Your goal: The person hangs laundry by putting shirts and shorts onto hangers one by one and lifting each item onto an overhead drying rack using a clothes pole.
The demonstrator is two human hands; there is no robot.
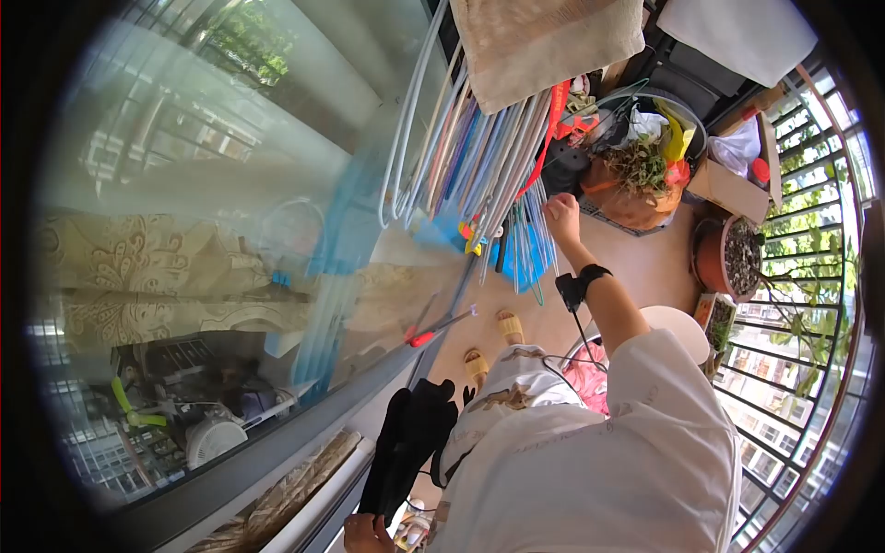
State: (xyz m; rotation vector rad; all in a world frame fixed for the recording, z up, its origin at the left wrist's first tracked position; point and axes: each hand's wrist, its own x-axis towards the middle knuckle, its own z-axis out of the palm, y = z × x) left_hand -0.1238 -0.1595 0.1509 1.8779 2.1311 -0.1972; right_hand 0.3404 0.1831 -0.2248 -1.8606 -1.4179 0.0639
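Note:
My right hand (562,217), with a black strap and small black device (581,284) at the wrist, is raised beside a dense row of clothes hangers (489,152). Its fingers are curled at the right edge of the row; whether they grip a hanger is too small to tell. Low at the bottom left, my left hand (369,535) is closed on the end of a black garment (406,442). The garment hangs bunched beside my white clothes, its exact kind not clear. Below the row hang thinner wire hangers (530,235) in front of something blue.
Glass panels (230,276) with reflections fill the left side. A beige cloth (548,46) hangs above the hangers. To the right are a bag of dried plants (641,189), a cardboard box (728,189), a flowerpot (728,258) and a barred railing (793,359).

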